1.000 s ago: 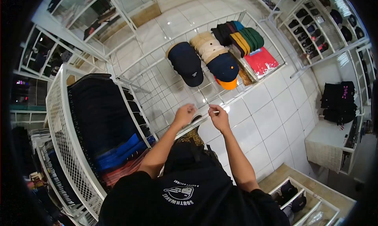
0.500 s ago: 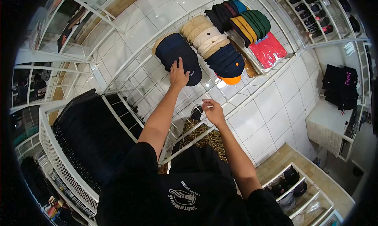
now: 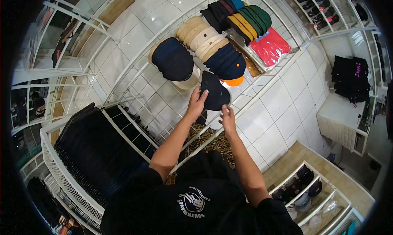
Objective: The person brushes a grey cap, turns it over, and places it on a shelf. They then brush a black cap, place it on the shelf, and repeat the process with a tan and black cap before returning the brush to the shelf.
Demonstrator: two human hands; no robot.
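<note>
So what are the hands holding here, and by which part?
A dark cap: the left hand grips its left edge, and the right hand pinches its lower edge, above the white wire rack.

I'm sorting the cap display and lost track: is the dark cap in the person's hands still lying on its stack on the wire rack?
No: the dark cap is lifted off the stacks, gripped by the left hand with the right hand at its lower edge.

Cap's off the stack now

My left hand (image 3: 197, 102) is no longer resting on the navy stack (image 3: 172, 59); it grips a dark cap (image 3: 214, 93) pulled away, and my right hand (image 3: 227, 114) now touches its edge.
</note>
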